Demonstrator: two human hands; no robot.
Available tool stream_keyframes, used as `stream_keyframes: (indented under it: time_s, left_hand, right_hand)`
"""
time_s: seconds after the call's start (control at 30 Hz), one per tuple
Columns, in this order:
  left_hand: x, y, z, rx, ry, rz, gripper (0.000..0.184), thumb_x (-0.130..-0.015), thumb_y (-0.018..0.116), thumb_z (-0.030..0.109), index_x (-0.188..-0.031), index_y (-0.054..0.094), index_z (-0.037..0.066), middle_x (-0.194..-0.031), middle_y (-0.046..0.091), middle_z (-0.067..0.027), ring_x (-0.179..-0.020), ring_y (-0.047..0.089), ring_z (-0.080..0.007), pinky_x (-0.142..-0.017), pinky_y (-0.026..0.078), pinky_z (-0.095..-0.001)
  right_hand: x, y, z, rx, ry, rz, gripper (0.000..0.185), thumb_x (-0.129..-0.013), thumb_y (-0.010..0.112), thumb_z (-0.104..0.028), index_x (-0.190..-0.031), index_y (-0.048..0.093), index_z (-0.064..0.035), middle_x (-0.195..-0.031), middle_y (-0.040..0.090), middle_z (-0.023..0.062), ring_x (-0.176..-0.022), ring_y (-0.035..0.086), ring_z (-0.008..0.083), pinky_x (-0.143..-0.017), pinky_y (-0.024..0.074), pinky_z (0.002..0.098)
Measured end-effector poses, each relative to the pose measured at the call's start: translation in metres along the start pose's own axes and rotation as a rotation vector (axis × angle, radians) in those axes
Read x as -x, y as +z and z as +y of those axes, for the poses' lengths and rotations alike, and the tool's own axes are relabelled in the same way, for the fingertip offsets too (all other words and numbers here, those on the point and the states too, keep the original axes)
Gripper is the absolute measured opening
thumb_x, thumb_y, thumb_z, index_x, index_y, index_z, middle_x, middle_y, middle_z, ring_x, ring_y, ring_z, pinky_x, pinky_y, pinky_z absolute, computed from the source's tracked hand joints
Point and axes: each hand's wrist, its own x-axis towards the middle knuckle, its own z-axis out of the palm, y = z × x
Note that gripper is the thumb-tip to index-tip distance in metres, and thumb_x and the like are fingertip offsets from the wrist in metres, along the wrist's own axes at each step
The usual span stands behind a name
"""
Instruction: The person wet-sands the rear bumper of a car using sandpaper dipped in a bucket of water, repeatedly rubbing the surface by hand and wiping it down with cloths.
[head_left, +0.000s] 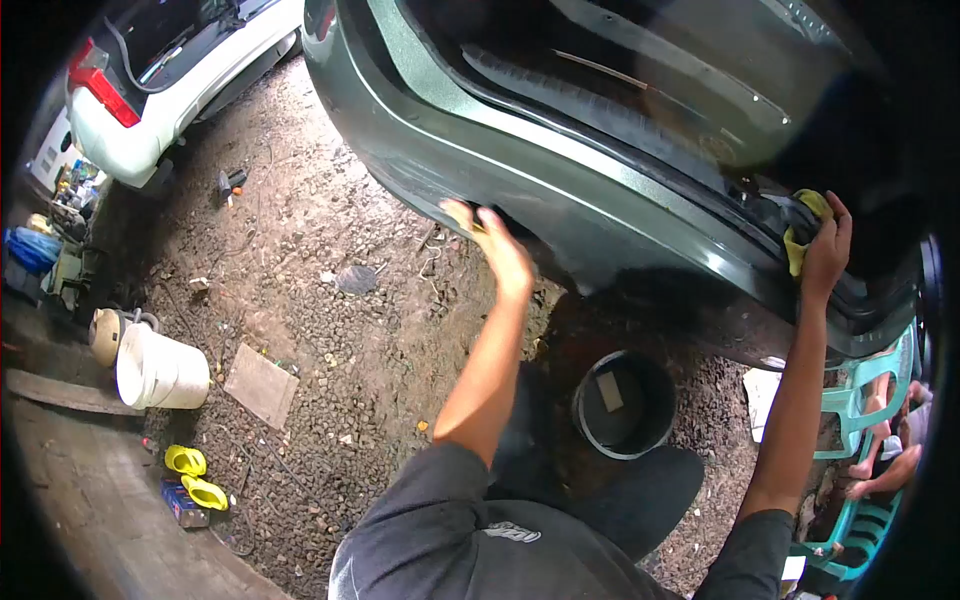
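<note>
A dark green car bumper stretches across the upper middle, beneath the open rear of the car. My left hand is at its lower edge, thumb and fingers around a small yellow piece that is mostly hidden; its kind is unclear. On the right, my right hand grips a yellow cloth at the sill of the trunk opening. Some grey material shows beside the cloth. Below the bumper, a black bucket stands on the ground, with a light rectangular block inside it.
A white car stands at upper left. A white bucket, a flat square board and yellow shoes are on the left. On the right are green plastic chairs and another person's limbs. The ground is rough gravel.
</note>
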Motion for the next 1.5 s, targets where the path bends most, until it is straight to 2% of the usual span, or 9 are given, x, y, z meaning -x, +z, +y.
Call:
stream_keyframes:
  time_s: [0.3,0.6,0.77,0.87,1.0,1.07,1.17,1.33,1.5]
  left_hand:
    - [-0.140,-0.056,-0.048,0.470,-0.115,-0.129,0.086,-0.103,0.036,0.056,-0.156,0.002,-0.002,-0.165,0.002,-0.0177,-0.152,0.005,-0.0276,-0.123,0.007,-0.0384]
    - [-0.026,-0.021,-0.004,-0.042,0.002,-0.121,0.094,-0.100,0.033,0.064,-0.156,-0.010,0.002,-0.165,-0.014,-0.0178,-0.153,-0.009,-0.0305,-0.123,-0.005,-0.0427]
    - [-0.190,-0.067,-0.044,0.332,-0.195,-0.152,0.084,-0.101,0.023,0.066,-0.156,0.018,0.003,-0.161,0.026,-0.0146,-0.145,0.028,-0.0328,-0.119,0.023,-0.0418]
    - [-0.169,-0.053,-0.031,0.400,-0.204,-0.070,0.087,-0.101,0.025,0.067,-0.156,0.017,0.000,-0.161,0.023,-0.0151,-0.146,0.026,-0.0301,-0.120,0.019,-0.0391]
    - [-0.055,-0.001,-0.051,0.252,-0.206,0.041,0.098,-0.096,0.021,0.074,-0.156,-0.015,0.005,-0.165,-0.011,-0.0154,-0.152,0.001,-0.0302,-0.123,0.006,-0.0419]
    - [0.030,0.031,-0.004,0.155,-0.128,0.066,0.092,-0.103,0.032,0.059,-0.154,-0.012,-0.002,-0.164,-0.017,-0.0184,-0.152,-0.009,-0.0296,-0.123,-0.003,-0.0416]
    - [0.122,0.033,0.043,-0.244,-0.049,-0.206,0.086,-0.106,0.027,0.052,-0.152,-0.009,-0.011,-0.162,-0.011,-0.0277,-0.152,-0.009,-0.0331,-0.123,-0.001,-0.0432]
    - [0.228,-0.002,0.075,0.236,-0.122,-0.676,0.068,-0.106,0.038,0.024,-0.157,0.001,-0.002,-0.165,0.006,-0.0211,-0.153,0.008,-0.0311,-0.122,0.008,-0.0404]
    - [0.322,-0.036,-0.001,-0.031,-0.495,-1.239,0.054,-0.103,0.051,0.027,-0.143,0.041,-0.007,-0.150,0.040,-0.0208,-0.140,0.037,-0.0300,-0.116,0.028,-0.0386]
  right_hand:
    - [0.000,0.001,0.003,-0.008,-0.064,0.012,0.034,-0.098,0.044,-0.011,-0.125,0.064,-0.0037,-0.120,0.066,0.0094,-0.111,0.061,0.0180,-0.100,0.0436,0.0301]
    - [0.002,-0.001,-0.005,-0.025,-0.011,-0.037,0.033,-0.100,0.043,-0.010,-0.126,0.062,-0.0009,-0.121,0.065,0.0091,-0.113,0.060,0.0174,-0.102,0.0421,0.0287]
    - [0.002,0.000,-0.006,-0.035,0.000,-0.014,0.032,-0.100,0.044,-0.010,-0.125,0.062,-0.0006,-0.120,0.065,0.0085,-0.112,0.060,0.0166,-0.101,0.0422,0.0279]
    - [-0.001,0.001,0.003,-0.091,0.036,-0.034,0.032,-0.100,0.046,-0.011,-0.124,0.063,-0.0014,-0.119,0.066,0.0081,-0.110,0.060,0.0161,-0.099,0.0428,0.0275]
    - [-0.001,0.000,-0.001,-0.084,0.031,0.006,0.033,-0.097,0.048,-0.019,-0.122,0.065,-0.0043,-0.119,0.067,0.0098,-0.111,0.062,0.0204,-0.100,0.0428,0.0303]
    - [0.000,0.000,-0.002,-0.070,-0.021,0.023,0.034,-0.097,0.047,-0.018,-0.121,0.065,-0.0036,-0.120,0.067,0.0115,-0.113,0.061,0.0247,-0.101,0.0424,0.0317]
    - [-0.002,-0.001,0.006,-0.026,-0.129,0.036,0.034,-0.096,0.046,-0.017,-0.121,0.064,-0.0024,-0.120,0.067,0.0135,-0.114,0.061,0.0286,-0.102,0.0424,0.0334]
    - [0.000,-0.032,0.014,-0.104,-0.173,0.162,0.031,-0.095,0.047,-0.009,-0.119,0.066,-0.0001,-0.118,0.066,0.0105,-0.109,0.060,0.0181,-0.099,0.0425,0.0275]
    - [0.096,-0.094,-0.028,-0.030,-0.286,0.344,0.027,-0.095,0.053,-0.007,-0.118,0.067,-0.0012,-0.119,0.065,0.0099,-0.113,0.058,0.0192,-0.103,0.0413,0.0322]
